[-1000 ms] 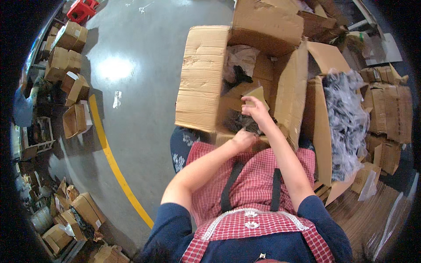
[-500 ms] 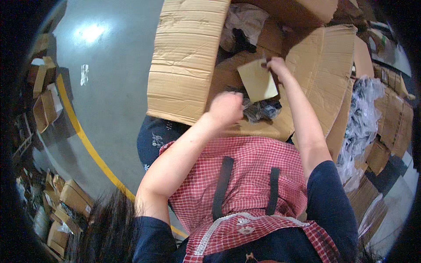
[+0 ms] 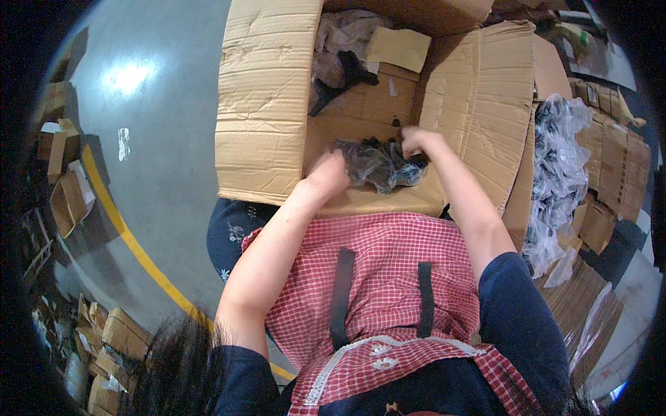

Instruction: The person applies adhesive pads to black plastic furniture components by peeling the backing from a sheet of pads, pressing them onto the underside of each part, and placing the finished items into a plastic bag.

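Note:
An open cardboard box (image 3: 262, 104) stands in front of me. Inside it, close to the near wall, lies a see-through plastic bag (image 3: 378, 168) with dark contents that I cannot make out. My left hand (image 3: 329, 175) is closed at the bag's left end, its fingertips partly hidden. At the right end, the curled fingers of my right hand (image 3: 420, 141) grip the bag's dark edge. Deeper in the box a pale yellow sheet (image 3: 399, 48) leans near crumpled greyish wrapping (image 3: 345, 32) and a black piece of material (image 3: 356, 71).
Wide flaps (image 3: 479, 104) spread from the box on both sides. Bundled plastic bags (image 3: 555, 180) and stacked cartons (image 3: 614, 166) are at the right. More cartons (image 3: 69, 194) stand at the far left, beyond a yellow floor line (image 3: 132, 232).
My right hand has let go of the yellow sheet, which now rests deeper in the box. Both hands have come to the plastic bag. The box appears shifted left in the view.

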{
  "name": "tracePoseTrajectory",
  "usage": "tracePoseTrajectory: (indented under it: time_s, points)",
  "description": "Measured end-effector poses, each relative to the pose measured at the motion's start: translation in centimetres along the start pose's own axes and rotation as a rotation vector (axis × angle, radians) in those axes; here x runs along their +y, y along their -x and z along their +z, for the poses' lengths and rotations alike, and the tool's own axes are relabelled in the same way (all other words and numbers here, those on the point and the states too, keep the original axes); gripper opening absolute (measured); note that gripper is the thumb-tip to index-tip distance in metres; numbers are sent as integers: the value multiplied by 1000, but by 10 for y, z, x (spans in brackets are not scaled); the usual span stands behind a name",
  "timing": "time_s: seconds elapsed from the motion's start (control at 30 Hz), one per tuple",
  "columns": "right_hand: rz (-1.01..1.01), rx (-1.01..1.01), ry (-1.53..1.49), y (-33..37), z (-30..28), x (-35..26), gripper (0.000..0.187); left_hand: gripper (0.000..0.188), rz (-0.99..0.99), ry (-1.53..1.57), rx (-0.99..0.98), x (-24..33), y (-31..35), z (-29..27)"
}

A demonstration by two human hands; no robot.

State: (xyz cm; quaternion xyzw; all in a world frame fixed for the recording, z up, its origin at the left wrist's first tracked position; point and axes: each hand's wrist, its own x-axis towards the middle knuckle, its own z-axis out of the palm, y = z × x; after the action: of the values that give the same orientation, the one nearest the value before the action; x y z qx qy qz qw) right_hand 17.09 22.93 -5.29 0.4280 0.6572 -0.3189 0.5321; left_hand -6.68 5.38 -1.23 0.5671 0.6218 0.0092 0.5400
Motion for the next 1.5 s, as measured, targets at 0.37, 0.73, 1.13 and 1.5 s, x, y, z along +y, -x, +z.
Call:
tracePoseTrajectory:
  time_s: [0.37, 0.73, 1.13, 1.5]
  points:
    - [-160, 71, 502, 12, 70, -10, 35, 42, 104, 101, 250, 0, -5, 10]
    - [-170, 29, -376, 75, -34, 16, 51, 34, 70, 177, 242, 5, -9, -15]
    - [-533, 969, -427, 165, 16, -109, 62, 33, 72, 1570, 277, 31, 19, -58]
    - [-442, 912, -1262, 190, 7, -83, 52, 26, 158, 1614, 194, 35, 10, -57]
